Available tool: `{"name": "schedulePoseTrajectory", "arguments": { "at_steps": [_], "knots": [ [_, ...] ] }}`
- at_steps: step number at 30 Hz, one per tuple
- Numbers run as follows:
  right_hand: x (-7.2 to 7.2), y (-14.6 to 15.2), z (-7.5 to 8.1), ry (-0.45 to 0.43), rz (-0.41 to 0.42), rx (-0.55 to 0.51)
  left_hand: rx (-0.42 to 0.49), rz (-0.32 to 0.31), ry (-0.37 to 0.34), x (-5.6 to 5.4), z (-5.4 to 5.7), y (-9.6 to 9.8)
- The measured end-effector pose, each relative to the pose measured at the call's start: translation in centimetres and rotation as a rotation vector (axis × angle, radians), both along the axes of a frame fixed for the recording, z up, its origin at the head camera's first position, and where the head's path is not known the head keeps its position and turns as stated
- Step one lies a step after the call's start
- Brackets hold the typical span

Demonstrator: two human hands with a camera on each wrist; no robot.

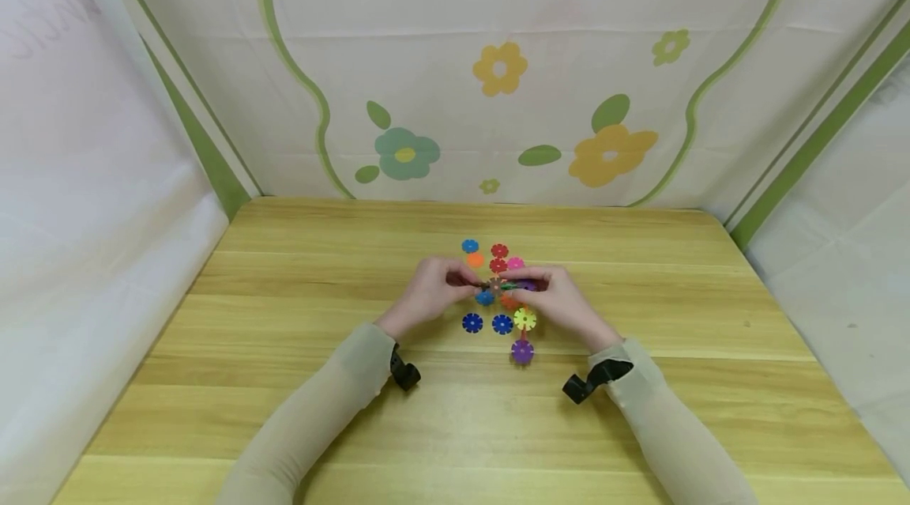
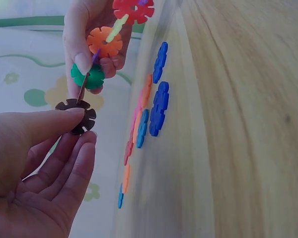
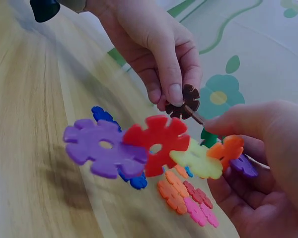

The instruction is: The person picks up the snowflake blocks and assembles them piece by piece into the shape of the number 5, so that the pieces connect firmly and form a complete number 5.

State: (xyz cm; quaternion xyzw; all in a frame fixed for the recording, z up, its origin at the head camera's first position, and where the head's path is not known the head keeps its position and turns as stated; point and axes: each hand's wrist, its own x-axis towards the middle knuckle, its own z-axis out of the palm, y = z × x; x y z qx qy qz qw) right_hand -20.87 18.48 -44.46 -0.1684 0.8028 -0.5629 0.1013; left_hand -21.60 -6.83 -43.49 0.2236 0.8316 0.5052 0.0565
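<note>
- Between the left hand's thumb and fingers [image 1: 430, 292], a dark disc [image 3: 187, 100] is pinched at one side, presumably to leave the rim facing the other hand free.
- Opposite, the right hand [image 1: 560, 301] grips a chain [image 3: 169, 141] of discs at its green disc [image 2: 92, 79], near one end, probably to steady the joint.
- Directly between the hands, a brown disc [image 3: 194, 115] stands crosswise to the dark disc and meets its rim; this angle suits slot-to-slot fitting. Whether the slots are fully seated cannot be told.
- From the right fingertips toward the person, the chain's unsupported length runs past a yellow disc [image 1: 524, 319] to a purple disc [image 1: 522, 352] at its far end.
- Nearer the person than the left fingertips, two dark blue discs [image 1: 472, 323] lie flat on the table [image 1: 490, 426].
- Beyond both hands lie red discs [image 1: 499, 250], an orange disc [image 1: 475, 260] and a light blue disc [image 1: 470, 246], seemingly laid flat for easy selection.
</note>
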Motion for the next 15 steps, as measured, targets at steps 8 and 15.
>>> {"name": "schedulePoseTrajectory", "arguments": {
  "at_steps": [8,15],
  "knots": [
    [-0.16,-0.29,-0.28,-0.025,-0.038,0.015,0.000,-0.003,-0.009,0.00,-0.17,-0.03],
    [-0.16,-0.38,-0.34,-0.017,-0.037,0.003,0.012,-0.041,0.010,0.05,0.01,-0.01]
  ]
}}
